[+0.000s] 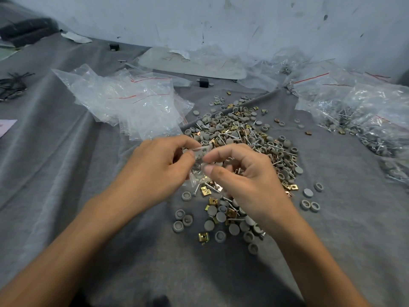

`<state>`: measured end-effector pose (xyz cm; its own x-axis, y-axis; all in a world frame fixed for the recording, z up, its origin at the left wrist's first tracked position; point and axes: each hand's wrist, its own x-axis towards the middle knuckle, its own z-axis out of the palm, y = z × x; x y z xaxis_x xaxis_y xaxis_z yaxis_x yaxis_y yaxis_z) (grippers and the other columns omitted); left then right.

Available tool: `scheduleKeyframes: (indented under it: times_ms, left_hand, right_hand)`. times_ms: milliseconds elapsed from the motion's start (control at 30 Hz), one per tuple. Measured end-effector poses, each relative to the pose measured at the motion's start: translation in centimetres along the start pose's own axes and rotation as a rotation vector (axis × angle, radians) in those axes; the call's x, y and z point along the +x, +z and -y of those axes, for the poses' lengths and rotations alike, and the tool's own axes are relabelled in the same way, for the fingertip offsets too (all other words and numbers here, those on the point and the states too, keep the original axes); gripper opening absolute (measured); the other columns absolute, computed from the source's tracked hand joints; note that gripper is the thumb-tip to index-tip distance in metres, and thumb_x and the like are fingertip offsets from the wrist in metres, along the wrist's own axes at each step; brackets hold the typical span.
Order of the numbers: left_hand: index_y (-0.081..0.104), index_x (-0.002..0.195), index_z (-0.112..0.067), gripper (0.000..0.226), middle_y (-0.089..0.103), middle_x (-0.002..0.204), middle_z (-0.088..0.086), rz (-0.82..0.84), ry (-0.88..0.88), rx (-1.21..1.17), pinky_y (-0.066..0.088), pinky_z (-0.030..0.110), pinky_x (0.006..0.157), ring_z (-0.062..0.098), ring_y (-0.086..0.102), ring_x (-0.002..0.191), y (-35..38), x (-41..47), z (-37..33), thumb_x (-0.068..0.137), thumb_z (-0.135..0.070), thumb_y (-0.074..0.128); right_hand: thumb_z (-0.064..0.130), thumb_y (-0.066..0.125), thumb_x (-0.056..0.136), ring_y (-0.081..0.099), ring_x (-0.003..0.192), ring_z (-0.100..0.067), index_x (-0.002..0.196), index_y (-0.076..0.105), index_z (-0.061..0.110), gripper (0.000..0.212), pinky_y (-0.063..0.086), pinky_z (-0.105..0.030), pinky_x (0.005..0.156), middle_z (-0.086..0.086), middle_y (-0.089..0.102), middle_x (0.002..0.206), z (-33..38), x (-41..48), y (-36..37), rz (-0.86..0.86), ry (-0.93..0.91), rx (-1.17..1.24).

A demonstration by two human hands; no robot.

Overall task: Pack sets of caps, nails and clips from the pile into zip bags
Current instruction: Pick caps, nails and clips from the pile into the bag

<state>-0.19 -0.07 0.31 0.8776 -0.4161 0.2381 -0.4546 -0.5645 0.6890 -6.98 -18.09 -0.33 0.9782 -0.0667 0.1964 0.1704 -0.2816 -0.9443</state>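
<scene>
Head view, bag: I hold a small zip bag between both hands, just above the near edge of the pile. Grey and silver pieces show through its plastic, so I judge a set is inside and the mouth wants closing.
Left hand: my left hand pinches the bag's top edge between thumb and forefinger, the other fingers curled. It comes in from the near left.
Right hand: my right hand pinches the same edge from the right, thumb toward me. Its forearm crosses above the near caps and brass clips.
Why so: two pinches at the mouth hold the bag upright, so nothing spills back.
Empty bags: a heap of empty bags lies far left of the pile, handy for the next set.
Filled bags: filled bags are heaped at the far right, apart from the loose stock.
Tabletop: grey cloth covers the tabletop, which likely stops small parts from rolling.
</scene>
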Motion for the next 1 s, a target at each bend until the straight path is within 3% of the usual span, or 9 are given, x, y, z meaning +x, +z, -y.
scheduleKeyframes:
  times_ms: [133, 233, 400, 500, 567, 667, 833, 1000]
  left_hand:
    - [0.069, 0.103, -0.039, 0.017, 0.07, 0.066, -0.018, -0.012, 0.002, -0.005, 0.047, 0.027, 0.063, -0.003, 0.065, 0.061, -0.1, 0.0, 0.1, 0.097, -0.032, 0.055]
    - [0.068, 0.101, -0.041, 0.019, 0.069, 0.065, -0.019, -0.03, 0.007, 0.01, 0.04, 0.024, 0.058, -0.004, 0.062, 0.057, -0.2, 0.1, 0.2, 0.097, -0.027, 0.056]
    - [0.067, 0.102, -0.042, 0.019, 0.069, 0.064, -0.02, -0.036, 0.01, 0.016, 0.037, 0.023, 0.055, -0.005, 0.059, 0.053, -0.2, 0.1, 0.3, 0.097, -0.028, 0.056]
    - [0.067, 0.103, -0.041, 0.019, 0.069, 0.065, -0.021, -0.038, 0.016, 0.017, 0.037, 0.023, 0.056, -0.005, 0.059, 0.053, -0.2, 0.1, 0.4, 0.097, -0.029, 0.055]
    - [0.068, 0.103, -0.041, 0.019, 0.068, 0.064, -0.021, -0.04, 0.016, 0.016, 0.037, 0.023, 0.056, -0.005, 0.059, 0.053, -0.2, 0.1, 0.4, 0.096, -0.03, 0.054]
    - [0.068, 0.104, -0.04, 0.019, 0.069, 0.064, -0.021, -0.038, 0.016, 0.017, 0.037, 0.023, 0.055, -0.005, 0.058, 0.052, -0.2, 0.1, 0.3, 0.096, -0.03, 0.054]
    - [0.069, 0.106, -0.038, 0.019, 0.069, 0.064, -0.019, -0.033, 0.012, 0.015, 0.038, 0.024, 0.055, -0.004, 0.057, 0.051, -0.1, 0.0, 0.3, 0.097, -0.028, 0.055]
    - [0.068, 0.105, -0.04, 0.019, 0.068, 0.064, -0.02, -0.031, 0.007, 0.027, 0.037, 0.024, 0.055, -0.003, 0.058, 0.051, -0.2, 0.1, 0.3, 0.098, -0.028, 0.055]
  right_hand:
    - [0.007, 0.072, 0.093, 0.066, 0.075, -0.004, 0.106, 0.076, 0.02, 0.018, 0.051, -0.018, 0.062, -0.001, 0.075, 0.09, -0.1, 0.0, -0.9, 0.048, 0.017, -0.007]
    - [0.014, 0.072, 0.094, 0.065, 0.07, -0.005, 0.098, 0.077, 0.023, 0.011, 0.054, -0.023, 0.06, 0.0, 0.075, 0.082, -0.2, 0.1, -2.0, 0.087, 0.043, -0.11]
    - [0.028, 0.076, 0.09, 0.062, 0.068, 0.001, 0.091, 0.076, 0.03, 0.001, 0.046, -0.016, 0.061, 0.014, 0.07, 0.082, -0.4, -0.4, -2.7, 0.412, 0.102, -0.503]
    - [0.036, 0.079, 0.087, 0.064, 0.079, -0.007, 0.105, 0.075, 0.035, 0.018, 0.048, -0.018, 0.067, 0.015, 0.06, 0.095, -0.3, -0.5, -2.2, 0.538, 0.153, -0.622]
    - [0.041, 0.077, 0.087, 0.057, 0.088, -0.002, 0.117, 0.07, 0.04, 0.031, 0.045, -0.017, 0.073, 0.017, 0.053, 0.101, -0.4, -0.5, -2.0, 0.585, 0.146, -0.72]
    - [0.031, 0.074, 0.09, 0.056, 0.09, 0.001, 0.118, 0.07, 0.038, 0.029, 0.05, -0.023, 0.08, 0.016, 0.053, 0.103, -0.4, -0.6, -1.8, 0.569, 0.126, -0.737]
    - [0.022, 0.07, 0.091, 0.072, 0.074, -0.012, 0.098, 0.072, 0.03, 0.011, 0.059, -0.032, 0.07, 0.018, 0.058, 0.096, -0.5, -0.5, -2.0, 0.517, 0.121, -0.683]
    - [0.017, 0.07, 0.085, 0.07, 0.076, -0.007, 0.093, 0.073, 0.028, 0.014, 0.058, -0.032, 0.071, 0.014, 0.064, 0.093, -0.7, -0.7, -1.9, 0.469, 0.092, -0.646]
